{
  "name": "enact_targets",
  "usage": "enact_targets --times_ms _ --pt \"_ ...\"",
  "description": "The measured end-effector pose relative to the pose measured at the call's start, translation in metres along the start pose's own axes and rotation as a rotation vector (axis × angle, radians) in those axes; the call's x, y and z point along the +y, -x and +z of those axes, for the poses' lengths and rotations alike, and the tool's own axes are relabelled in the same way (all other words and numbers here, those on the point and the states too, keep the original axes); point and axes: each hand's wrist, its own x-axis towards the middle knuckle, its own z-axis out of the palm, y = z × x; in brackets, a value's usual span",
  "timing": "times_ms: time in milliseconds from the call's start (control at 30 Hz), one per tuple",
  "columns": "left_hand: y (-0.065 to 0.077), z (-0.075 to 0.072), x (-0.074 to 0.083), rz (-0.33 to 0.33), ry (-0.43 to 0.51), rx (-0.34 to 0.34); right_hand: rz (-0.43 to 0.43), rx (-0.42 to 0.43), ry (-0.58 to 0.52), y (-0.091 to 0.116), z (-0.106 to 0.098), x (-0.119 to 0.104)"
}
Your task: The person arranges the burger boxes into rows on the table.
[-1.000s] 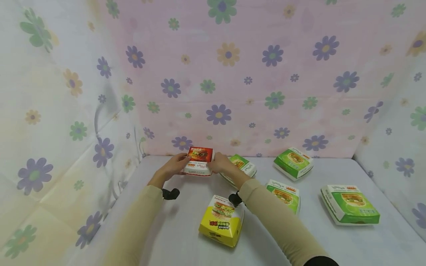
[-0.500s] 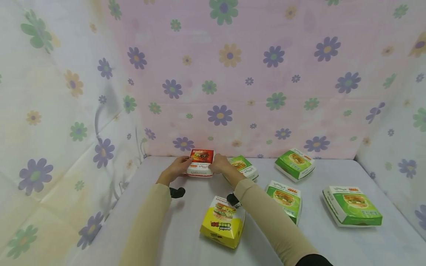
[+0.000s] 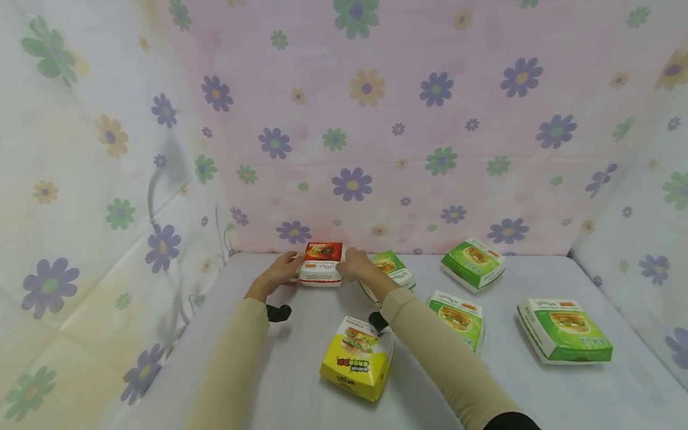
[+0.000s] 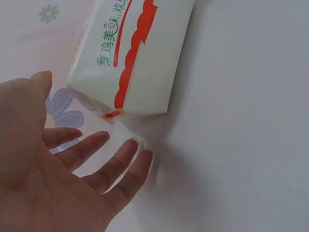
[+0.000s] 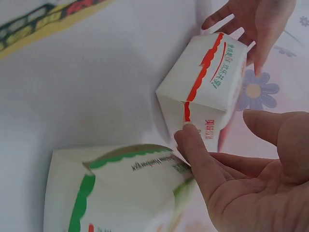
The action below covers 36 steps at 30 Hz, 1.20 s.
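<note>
presently, one red-and-white burger box [image 3: 321, 266] sits at the rear of the table [image 3: 292, 370] between the left hand [image 3: 276, 275], spread and empty, and the right hand [image 3: 359, 266], fingers extended, gripping nothing, contact unclear. also counted: four green-and-white burger boxes [image 3: 395, 269] [image 3: 473, 264] [image 3: 458, 316] [image 3: 565, 331], one yellow-and-white burger box [image 3: 357, 358].

Four green-and-white boxes are counted on the table [image 3: 301, 358]: one is seen near the right edge [image 3: 564, 331], one toward the back right corner [image 3: 473, 264], one near the middle of the back edge [image 3: 395, 266], and one farther in from that edge, partly hidden by a sleeve [image 3: 459, 316]. One red-and-white box [image 3: 322, 263] is found near the back edge, toward the back left corner. One yellow box [image 3: 357, 358] is placed farthest from the back edge. Six boxes are thus tallied, alongside two hands, left [image 3: 278, 272] and right [image 3: 360, 266], and two sleeves [image 3: 441, 352].
</note>
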Motion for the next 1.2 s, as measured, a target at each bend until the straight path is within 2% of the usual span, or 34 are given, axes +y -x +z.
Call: enact_targets --times_ms 233,400,633,767,933,1200 --pt "0.021 -0.014 0.001 0.042 -0.123 0.047 -0.013 -0.030 -0.014 0.024 -0.019 -0.002" --pt "0.038 -0.021 0.004 0.110 -0.241 0.080 -0.075 -0.061 -0.038 0.045 -0.036 0.003" --pt "0.062 -0.026 0.006 0.162 -0.283 0.068 -0.148 -0.063 0.006 0.067 -0.053 0.014" --pt "0.074 -0.020 0.008 0.185 -0.280 0.047 -0.176 -0.068 -0.005 0.076 -0.059 0.024" --pt "0.084 -0.006 0.016 0.215 -0.273 0.013 -0.183 -0.093 -0.106 0.087 -0.063 0.037" --pt "0.102 0.011 0.019 0.239 -0.269 -0.070 -0.200 -0.143 -0.140 0.105 -0.057 0.059"
